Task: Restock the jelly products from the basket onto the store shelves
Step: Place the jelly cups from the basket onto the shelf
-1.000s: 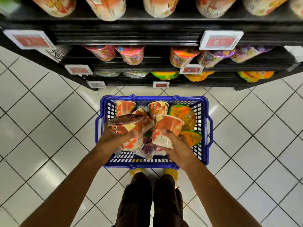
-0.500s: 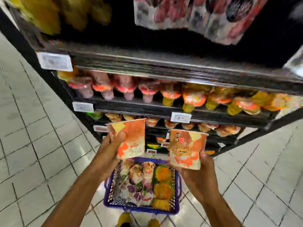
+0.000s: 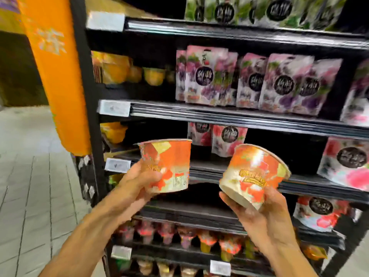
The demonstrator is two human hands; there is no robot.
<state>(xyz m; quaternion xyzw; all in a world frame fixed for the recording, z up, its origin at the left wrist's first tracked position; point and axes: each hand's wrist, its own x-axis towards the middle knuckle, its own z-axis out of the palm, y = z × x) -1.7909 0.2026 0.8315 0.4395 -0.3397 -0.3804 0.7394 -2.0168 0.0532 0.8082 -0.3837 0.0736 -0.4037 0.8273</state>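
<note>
Shelves behind; fingers of left hand curl round 1 jelly cup; right hand grips 2nd cup.

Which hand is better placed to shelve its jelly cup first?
Probably the left hand: the left cup is upright and level with the shelf. The right hand holds the right cup tilted.

A shop aisle: black tiered shelves carry rows of identical fruit-printed pouches and small jelly cups. Price tags sit along the shelf front edges, above a pale tiled floor.
</note>
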